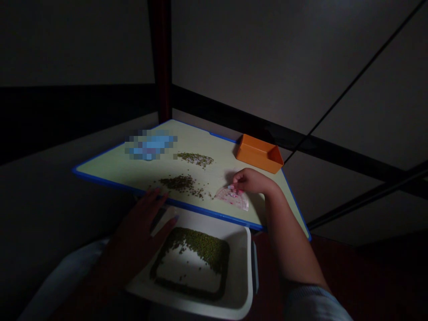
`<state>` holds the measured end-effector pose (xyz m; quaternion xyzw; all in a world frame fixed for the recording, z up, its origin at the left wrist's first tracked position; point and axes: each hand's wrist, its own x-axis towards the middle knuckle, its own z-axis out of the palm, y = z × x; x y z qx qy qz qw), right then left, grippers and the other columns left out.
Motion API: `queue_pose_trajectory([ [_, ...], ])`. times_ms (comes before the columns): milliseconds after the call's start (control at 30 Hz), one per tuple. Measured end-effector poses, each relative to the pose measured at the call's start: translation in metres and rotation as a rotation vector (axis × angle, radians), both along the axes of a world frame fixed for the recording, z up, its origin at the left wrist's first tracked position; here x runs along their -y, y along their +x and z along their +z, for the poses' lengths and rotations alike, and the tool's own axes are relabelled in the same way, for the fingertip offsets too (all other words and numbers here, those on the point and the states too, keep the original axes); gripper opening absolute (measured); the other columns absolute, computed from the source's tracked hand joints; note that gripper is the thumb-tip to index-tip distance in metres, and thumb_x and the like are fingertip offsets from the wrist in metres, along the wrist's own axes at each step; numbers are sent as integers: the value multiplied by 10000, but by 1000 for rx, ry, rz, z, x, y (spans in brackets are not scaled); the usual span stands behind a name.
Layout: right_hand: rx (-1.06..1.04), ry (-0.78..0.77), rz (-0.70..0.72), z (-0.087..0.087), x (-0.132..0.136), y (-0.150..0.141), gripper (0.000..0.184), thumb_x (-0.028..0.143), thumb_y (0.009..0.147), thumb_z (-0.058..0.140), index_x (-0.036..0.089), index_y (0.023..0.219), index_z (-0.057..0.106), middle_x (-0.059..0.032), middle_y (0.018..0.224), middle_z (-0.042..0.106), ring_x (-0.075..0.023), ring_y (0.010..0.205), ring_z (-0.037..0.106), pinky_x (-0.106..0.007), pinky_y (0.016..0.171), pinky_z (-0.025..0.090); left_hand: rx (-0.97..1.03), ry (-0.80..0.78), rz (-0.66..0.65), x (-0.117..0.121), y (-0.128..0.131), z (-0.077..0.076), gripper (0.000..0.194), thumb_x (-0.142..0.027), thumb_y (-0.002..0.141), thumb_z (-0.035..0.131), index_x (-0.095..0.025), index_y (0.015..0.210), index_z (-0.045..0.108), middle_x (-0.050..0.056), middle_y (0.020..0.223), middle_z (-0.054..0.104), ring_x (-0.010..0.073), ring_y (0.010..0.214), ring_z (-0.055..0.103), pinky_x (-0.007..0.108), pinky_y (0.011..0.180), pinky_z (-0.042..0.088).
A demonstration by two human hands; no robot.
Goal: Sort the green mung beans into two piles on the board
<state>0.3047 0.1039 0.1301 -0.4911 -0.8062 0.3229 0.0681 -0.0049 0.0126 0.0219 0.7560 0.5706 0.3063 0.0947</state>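
My right hand (250,180) is over the right part of a pale board (227,156) with a blue edge. Its fingers are pinched at the top of a clear protractor (234,198) with pink print, which lies at or just above the board. My left hand (152,218) is in shadow with fingers spread, by the board's near edge and the rim of a white basin (245,267). Left of the protractor lies a scattered heap of small dark brown beans (180,183). Behind it is a loose patch of small green beans (197,159). More green beans (207,247) lie in the basin.
An orange tray (257,154) stands at the board's far right edge. At the back left of the board is a blurred-out blue item (152,146). Large pale panels (284,58) and a dark red post (163,62) rise behind the board. The light is dim.
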Motion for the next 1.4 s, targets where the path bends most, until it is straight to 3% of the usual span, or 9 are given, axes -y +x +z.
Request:
queue_pose_trajectory([
  [333,-33,71,46,-6,-2,0,222,283,814,554,135,684,656,-7,593,630,-104,561,537,-241,627,397,11,17,4,2,-1,1,692,-635,832,355,-147,1311,459,155,1467,414,294,1393,319,495,1127,294],
  [567,-83,-65,145,-1,1,-2,168,272,782,585,143,680,620,32,581,568,-91,576,484,-234,603,353,12,6,-2,0,1,-2,675,-633,828,367,-169,1311,455,138,1475,407,297,1397,310,508,1125,297],
  [933,-113,-129,176,-1,2,-3,201,311,775,606,140,670,619,34,564,561,-87,562,473,-230,577,329,7,9,-11,0,0,-1,653,-597,834,390,-169,1325,442,131,1490,385,288,1404,296,492,1136,281],
  [1200,-91,-84,81,-1,1,-3,122,207,772,575,142,679,622,29,573,582,-87,556,493,-235,610,373,23,-3,-2,1,1,3,626,-601,827,405,-207,1310,458,122,1477,410,299,1394,317,511,1120,306],
  [1400,-108,-97,177,-5,2,-8,159,258,783,599,138,683,626,44,570,548,-80,564,458,-222,591,336,28,5,-2,2,0,3,649,-618,828,378,-187,1307,453,137,1478,405,296,1393,319,516,1120,300],
])
